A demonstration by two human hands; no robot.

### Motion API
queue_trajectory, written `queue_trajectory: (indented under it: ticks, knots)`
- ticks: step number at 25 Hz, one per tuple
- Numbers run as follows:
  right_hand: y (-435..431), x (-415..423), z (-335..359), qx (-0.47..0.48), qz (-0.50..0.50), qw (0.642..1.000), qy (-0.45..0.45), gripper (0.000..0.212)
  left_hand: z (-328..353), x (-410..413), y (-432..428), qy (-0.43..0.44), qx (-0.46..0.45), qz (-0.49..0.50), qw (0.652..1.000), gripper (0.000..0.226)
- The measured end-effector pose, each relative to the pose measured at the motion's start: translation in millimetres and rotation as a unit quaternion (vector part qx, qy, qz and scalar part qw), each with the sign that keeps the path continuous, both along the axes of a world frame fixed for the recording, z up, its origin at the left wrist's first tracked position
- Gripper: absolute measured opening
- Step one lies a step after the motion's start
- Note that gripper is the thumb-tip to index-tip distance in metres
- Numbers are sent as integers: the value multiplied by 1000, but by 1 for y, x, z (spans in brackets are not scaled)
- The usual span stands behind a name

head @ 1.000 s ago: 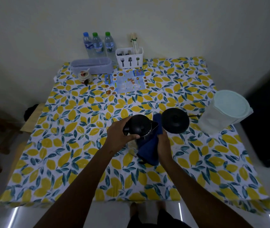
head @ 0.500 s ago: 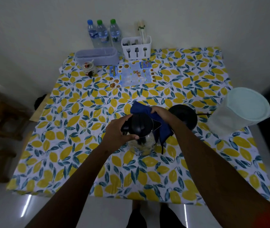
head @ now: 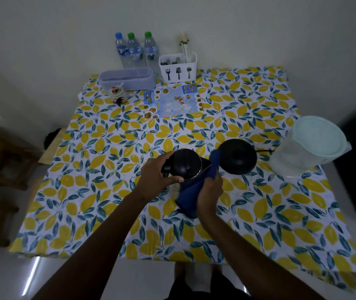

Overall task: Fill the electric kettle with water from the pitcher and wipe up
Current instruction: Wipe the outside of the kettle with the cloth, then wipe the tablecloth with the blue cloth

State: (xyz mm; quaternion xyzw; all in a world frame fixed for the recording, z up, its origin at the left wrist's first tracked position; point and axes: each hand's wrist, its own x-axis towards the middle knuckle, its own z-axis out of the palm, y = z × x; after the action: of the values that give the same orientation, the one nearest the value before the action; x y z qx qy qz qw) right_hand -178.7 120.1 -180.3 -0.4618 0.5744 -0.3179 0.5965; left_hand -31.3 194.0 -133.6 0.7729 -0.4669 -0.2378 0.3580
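Two hands are working at the middle of the tabletop [head: 99, 161], which is wearing a cloth printed with yellow lemons and teal leaves. The left hand [head: 158, 180] is closing around the handle side of the electric kettle [head: 186, 164], fingers wrapping the black top, thumb lying along the near rim. The kettle's lid is sitting shut and its spout is pointing to the right. The right hand [head: 210, 188] is clamping a blue cloth [head: 194, 191] against the kettle's right flank; the cloth is running from beside the spout down past the kettle's near side, where its lower end is hanging loose over the tabletop. Whether the kettle is resting on the tabletop or being lifted clear of it cannot be told.

Just to the right, the kettle's round black base [head: 237, 156] is lying flat, with a dark cord leading off to the right. Beyond that, near the right edge, the pitcher [head: 309, 146] is standing with its pale lid on.

Along the far edge, three water bottles [head: 135, 49] are standing by the wall, beside a white cutlery holder [head: 178, 66], a grey oblong box [head: 127, 80], a small jar [head: 118, 95] and a printed menu sheet [head: 171, 102].
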Motion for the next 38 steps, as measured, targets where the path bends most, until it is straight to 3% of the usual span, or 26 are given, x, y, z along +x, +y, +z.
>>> queue_trajectory:
  ticks: [5,9,11,15,23,31,35,38]
  knots:
    - [61,20,0,-123,15,983,134,62,0,2,1,-13,14,-12,1000,90]
    - [60,11,-22,-48,28,988,145,65,-2,6,3,-31,20,-34,999,92]
    - [56,-1,-29,-32,51,986,156,61,-3,12,6,-3,25,-44,999,83]
    - [44,-31,-40,-126,118,966,194,53,-11,27,25,55,28,12,998,53]
    - [18,-37,-30,-223,149,930,251,56,-9,18,11,115,-35,78,990,26]
    - [-29,-46,-40,-266,256,829,419,60,-6,28,-40,116,-83,114,983,32]
    - [-46,-43,-58,-235,336,750,519,64,-22,34,-52,114,-79,126,982,36]
    - [-45,-44,-81,-233,410,706,528,63,-30,37,-52,96,-76,131,984,39]
